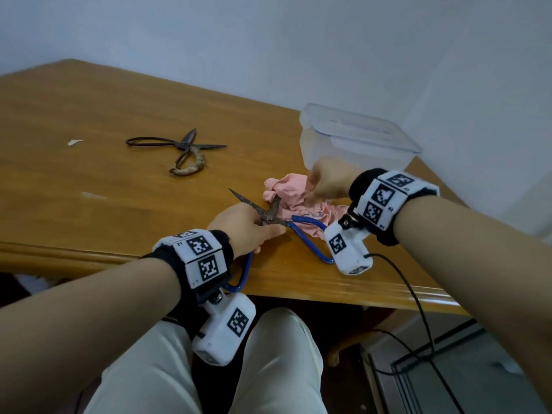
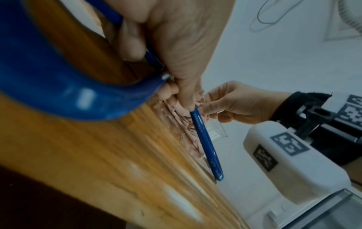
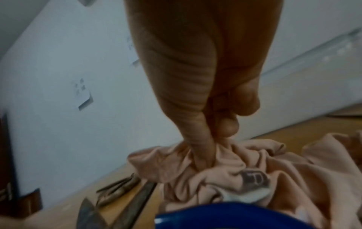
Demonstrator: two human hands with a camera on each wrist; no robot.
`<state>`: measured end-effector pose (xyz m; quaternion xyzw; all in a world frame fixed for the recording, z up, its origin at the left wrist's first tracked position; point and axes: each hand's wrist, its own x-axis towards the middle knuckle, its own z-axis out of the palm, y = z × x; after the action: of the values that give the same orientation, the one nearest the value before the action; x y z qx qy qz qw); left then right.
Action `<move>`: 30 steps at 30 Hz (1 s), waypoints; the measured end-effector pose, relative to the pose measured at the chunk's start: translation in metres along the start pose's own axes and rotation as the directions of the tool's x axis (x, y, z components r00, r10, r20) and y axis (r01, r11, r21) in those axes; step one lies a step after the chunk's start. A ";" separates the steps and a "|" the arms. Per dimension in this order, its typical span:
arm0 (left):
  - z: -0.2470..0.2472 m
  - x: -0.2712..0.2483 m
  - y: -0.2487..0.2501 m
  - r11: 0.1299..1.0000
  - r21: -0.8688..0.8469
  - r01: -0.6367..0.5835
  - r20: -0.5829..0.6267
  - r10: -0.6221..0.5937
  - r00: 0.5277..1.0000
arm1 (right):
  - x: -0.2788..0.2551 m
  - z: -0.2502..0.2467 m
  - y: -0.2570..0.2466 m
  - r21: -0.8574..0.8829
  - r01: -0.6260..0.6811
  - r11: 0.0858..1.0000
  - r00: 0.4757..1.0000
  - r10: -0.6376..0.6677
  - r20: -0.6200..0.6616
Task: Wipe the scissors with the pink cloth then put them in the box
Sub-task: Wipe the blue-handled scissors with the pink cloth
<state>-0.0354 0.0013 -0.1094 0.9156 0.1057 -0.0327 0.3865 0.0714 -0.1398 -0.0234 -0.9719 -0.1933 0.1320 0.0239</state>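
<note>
Two scissors (image 1: 270,216) (image 1: 179,149), one cloth (image 1: 294,194), one box (image 1: 357,138)

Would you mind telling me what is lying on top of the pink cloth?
One blade and one blue handle loop of the blue-handled scissors lie on the pink cloth. The right hand pinches it, hiding the cloth beneath.

Pink cloth (image 1: 294,195), blue-handled scissors (image 1: 270,215), clear box (image 1: 355,138)

Far left, dark scissors (image 1: 179,149) on the honey-brown wooden table (image 1: 74,115); black-and-white square-patterned wrist bands (image 1: 203,258); pale blue-grey wall (image 1: 328,40).
</note>
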 end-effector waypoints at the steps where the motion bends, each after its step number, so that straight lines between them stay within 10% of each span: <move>1: 0.000 0.000 0.000 1.000 -0.001 -0.001 0.001 0.001 1.000 | 0.000 -0.002 0.002 0.073 -0.025 0.997 0.999 0.029 -0.043; 3: -0.001 0.000 0.000 1.000 -0.013 -0.006 0.012 0.006 1.000 | 0.001 -0.013 0.009 0.276 -0.090 0.957 0.962 0.155 -0.223; 7: -0.001 0.000 0.000 1.000 -0.017 -0.002 0.014 0.003 1.000 | 0.000 -0.050 0.023 0.482 0.035 0.875 0.729 0.308 -0.611; 11: -0.001 0.000 0.001 1.000 -0.010 0.004 0.004 -0.004 1.000 | -0.006 -0.040 0.018 -0.168 -0.171 0.971 0.949 0.117 -0.291; 18: 0.000 -0.002 0.000 0.998 -0.056 0.002 0.001 -0.002 1.000 | -0.007 -0.013 -0.020 0.526 -0.068 0.848 0.997 0.042 0.061; 26: -0.002 -0.006 0.003 0.998 -0.064 0.018 -0.028 -0.019 0.999 | 0.003 0.012 -0.024 0.768 -0.211 0.604 0.950 -0.056 0.306; 30: -0.001 -0.006 0.002 0.998 -0.065 -0.003 -0.019 0.002 1.000 | 0.003 0.015 -0.022 0.687 -0.155 0.710 0.950 -0.083 0.300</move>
<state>-0.0407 -0.0001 -0.1062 0.9029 0.1091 -0.0201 0.4153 0.0615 -0.1182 -0.0367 -0.8598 -0.1106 0.3465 0.3583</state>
